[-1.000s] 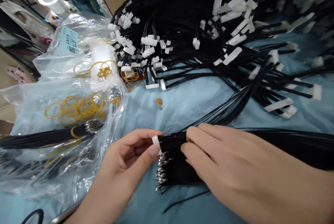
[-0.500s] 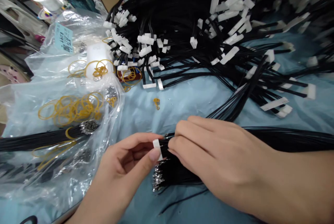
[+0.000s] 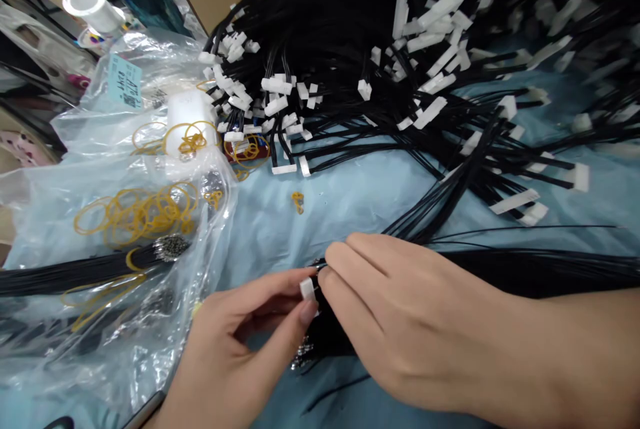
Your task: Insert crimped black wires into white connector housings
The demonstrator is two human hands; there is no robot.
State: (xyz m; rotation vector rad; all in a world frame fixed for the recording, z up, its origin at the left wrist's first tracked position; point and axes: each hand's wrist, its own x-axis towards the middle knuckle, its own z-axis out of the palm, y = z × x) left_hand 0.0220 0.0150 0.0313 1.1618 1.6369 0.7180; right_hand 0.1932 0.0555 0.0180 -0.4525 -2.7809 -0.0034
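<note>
A small white connector housing point(image 3: 307, 289) is pinched between the thumb and forefinger of my left hand point(image 3: 235, 342). Close beside it, my right hand point(image 3: 400, 315) has its fingers pressed together at the black wires that meet the housing; its fingertips hide exactly where each wire enters. Under both hands lies a thick bundle of black wires point(image 3: 333, 335), with bare metal terminals point(image 3: 302, 354) at its left end. One loose black wire point(image 3: 335, 390) lies apart below the bundle.
Black cables point(image 3: 320, 22) with white connectors are heaped at the back and right on blue cloth point(image 3: 350, 192). Clear plastic bags point(image 3: 40, 195) lie left, with yellow rubber bands point(image 3: 145, 212), a white block point(image 3: 187, 119) and another wire bundle point(image 3: 80, 269). A white spool point(image 3: 93, 5) stands behind.
My left hand has turned the housing, which now shows a narrower face. My right fingers have moved slightly left, closer to it. The view has shifted a little.
</note>
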